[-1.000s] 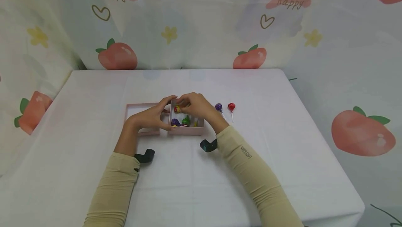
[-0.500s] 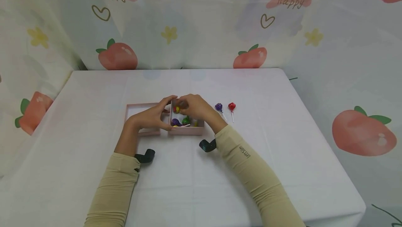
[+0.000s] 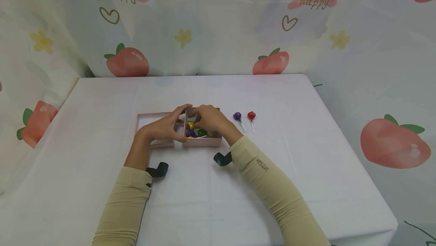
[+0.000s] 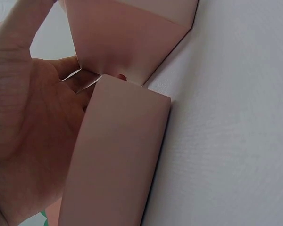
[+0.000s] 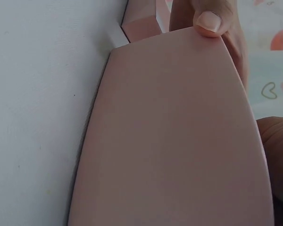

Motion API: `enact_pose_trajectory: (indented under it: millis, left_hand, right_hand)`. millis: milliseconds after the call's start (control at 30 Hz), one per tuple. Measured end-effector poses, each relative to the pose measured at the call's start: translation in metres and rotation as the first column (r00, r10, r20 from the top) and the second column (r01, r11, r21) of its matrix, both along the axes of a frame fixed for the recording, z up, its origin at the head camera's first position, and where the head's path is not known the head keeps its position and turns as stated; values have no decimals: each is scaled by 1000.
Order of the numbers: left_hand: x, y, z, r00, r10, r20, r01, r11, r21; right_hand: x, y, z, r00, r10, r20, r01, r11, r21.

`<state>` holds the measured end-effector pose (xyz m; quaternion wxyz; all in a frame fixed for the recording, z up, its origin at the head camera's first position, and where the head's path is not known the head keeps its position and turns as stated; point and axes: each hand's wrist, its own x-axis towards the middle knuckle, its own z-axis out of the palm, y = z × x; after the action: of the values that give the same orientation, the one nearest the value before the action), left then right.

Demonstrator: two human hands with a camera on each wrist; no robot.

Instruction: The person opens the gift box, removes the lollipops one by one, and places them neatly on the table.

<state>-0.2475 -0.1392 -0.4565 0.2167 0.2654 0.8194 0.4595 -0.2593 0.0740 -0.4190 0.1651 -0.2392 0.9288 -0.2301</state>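
In the head view a pink box (image 3: 202,144) stands open mid-table, with lollipops inside. My left hand (image 3: 163,126) grips its left side, thumb at the front corner and fingers at the far one. My right hand (image 3: 212,119) reaches into the box with curled fingers, pinching a yellow-and-red lollipop (image 3: 190,125); its stick and my fingertips are mostly hidden. A purple lollipop (image 3: 191,133) and a green lollipop (image 3: 202,132) lie at the box's near end. In the right wrist view the box wall (image 5: 165,127) hides what my right hand (image 5: 279,155) holds.
A second pink tray, like a lid (image 3: 161,145), lies left of the box under my left hand. Right of the box are a loose purple lollipop (image 3: 237,116) and a red lollipop (image 3: 251,115). A white cloth (image 3: 306,185) covers the table; printed curtains stand behind.
My right hand has moved slightly toward me inside the box, and the yellow-and-red lollipop has shifted nearer with it, beside the purple one. My left hand keeps its grip on the box.
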Motion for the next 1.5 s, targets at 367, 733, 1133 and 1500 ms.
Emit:
enact_pose_trajectory:
  millis: [367,733,1133,1500]
  left_hand:
    - [-2,-2,-1,1000,-3,-19,2,1000,-18]
    - [-2,-4,-3,1000,-12,-1,12,1000,1]
    - [-2,-1,-3,1000,-18,-10,18,1000,0]
    - [-1,-3,-1,1000,-24,-13,24,1000,-2]
  right_hand:
    - [0,-5,-3,1000,17,-1,-17,1000,7]
    - [-1,-6,-6,998,64,8,-65,997,44]
    - [0,-6,-3,998,54,8,-55,998,35]
    - [7,1,0,997,-69,-24,66,990,-124]
